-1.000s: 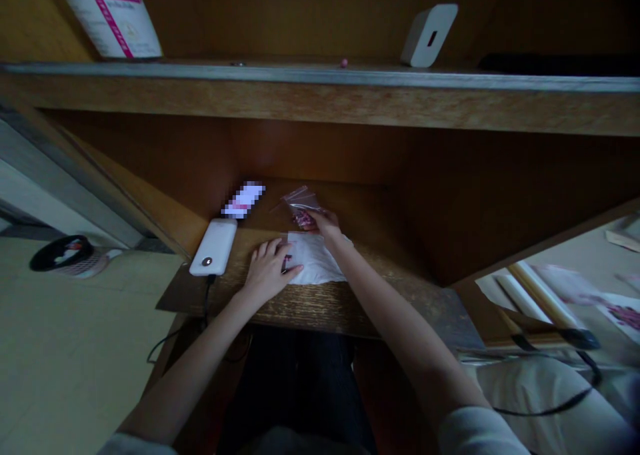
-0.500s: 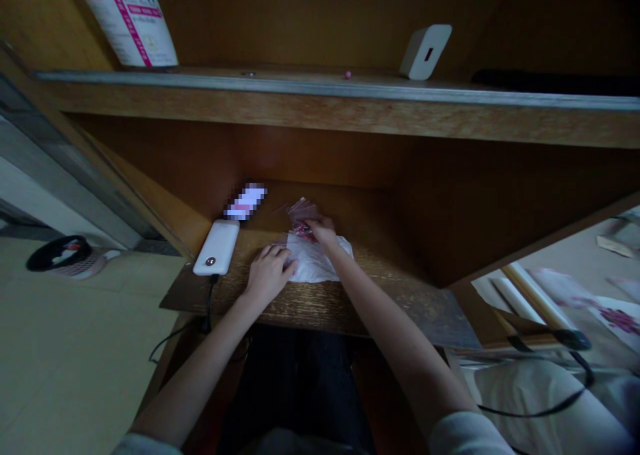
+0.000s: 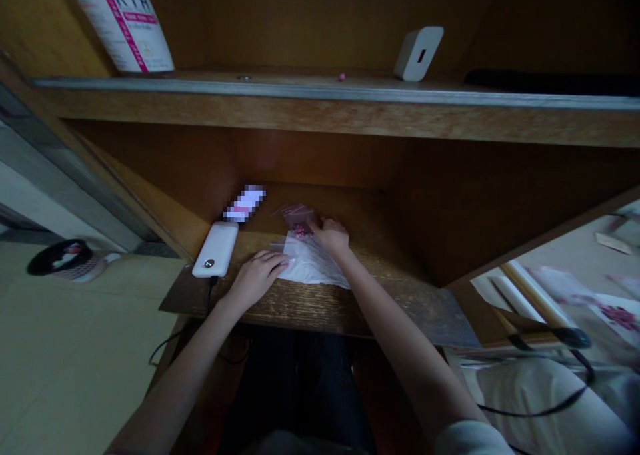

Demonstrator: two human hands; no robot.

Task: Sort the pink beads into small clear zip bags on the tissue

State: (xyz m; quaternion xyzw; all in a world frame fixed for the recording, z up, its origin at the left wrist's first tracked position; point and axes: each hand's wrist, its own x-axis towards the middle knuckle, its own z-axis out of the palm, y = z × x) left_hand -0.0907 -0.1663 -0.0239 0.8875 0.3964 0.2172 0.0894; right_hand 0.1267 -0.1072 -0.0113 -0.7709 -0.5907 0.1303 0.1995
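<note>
Head view, items listed left to right.

1. Round black-rimmed container [image 3: 67,262], on a pale tiled floor [image 3: 75,348].
2. White power bank [image 3: 216,250], lying lengthwise on the wooden desk top [image 3: 310,312], with a black cable [image 3: 210,295] dropping off the front edge.
3. Phone [image 3: 245,203], screen pixelated, just behind the power bank and angled.
4. Left hand [image 3: 257,280], palm down, fingers extended and relaxed, gripping nothing; fingertips point right and rest on the left edge of a crumpled white tissue [image 3: 313,265].
5. Small transparent plastic bag [image 3: 295,214], flat on the desk top, just behind the tissue and overlapping its far edge. Its long axis seems to run left to right, tilted slightly, though the exact outline is hard to see. Pink items [image 3: 300,230] sit inside at the near end, too small to identify.
6. Right hand [image 3: 329,235], fingers curled, fingertips pointing left and touching the bag beside the pink items; whether they pinch it or merely press on it cannot be told.

Above: wooden shelf edge [image 3: 350,92] bearing a white-and-pink package [image 3: 120,22], a pink bead [image 3: 342,77] and a small white box [image 3: 419,54].

Far right: rolled papers [image 3: 535,295] and a sheet with a pink print [image 3: 617,318].
</note>
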